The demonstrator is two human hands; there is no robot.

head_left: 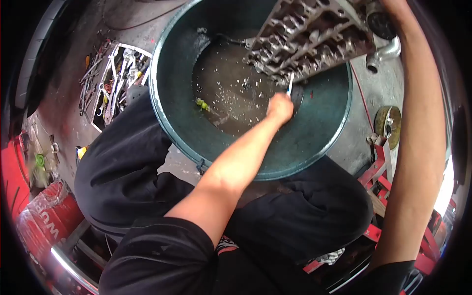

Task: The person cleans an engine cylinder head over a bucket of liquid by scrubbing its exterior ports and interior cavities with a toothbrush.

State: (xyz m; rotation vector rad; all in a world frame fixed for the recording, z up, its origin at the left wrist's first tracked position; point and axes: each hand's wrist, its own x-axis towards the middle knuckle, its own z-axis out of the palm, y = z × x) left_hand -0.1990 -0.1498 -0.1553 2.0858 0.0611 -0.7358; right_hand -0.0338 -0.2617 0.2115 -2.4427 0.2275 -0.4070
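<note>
My left hand (280, 107) is closed around a slim white-and-blue brush (290, 84), which looks like a toothbrush. Its tip meets the lower edge of a greasy metal engine cylinder head (314, 37). The cylinder head is tilted over the far right side of a large dark green tub (167, 105). At the top edge of the view, my right hand (395, 6) is at the head's upper right end and steadies it; its fingers are mostly cut off. Murky brown liquid (231, 83) with bubbles lies in the tub, and a yellow-green bit (202, 104) shows at its left.
A tray of wrenches and other tools (118, 78) lies on the floor at left. Red bags (49, 211) are at lower left. A red metal stand (381, 167) and a round tin (388, 128) stand right of the tub. My knees flank the tub.
</note>
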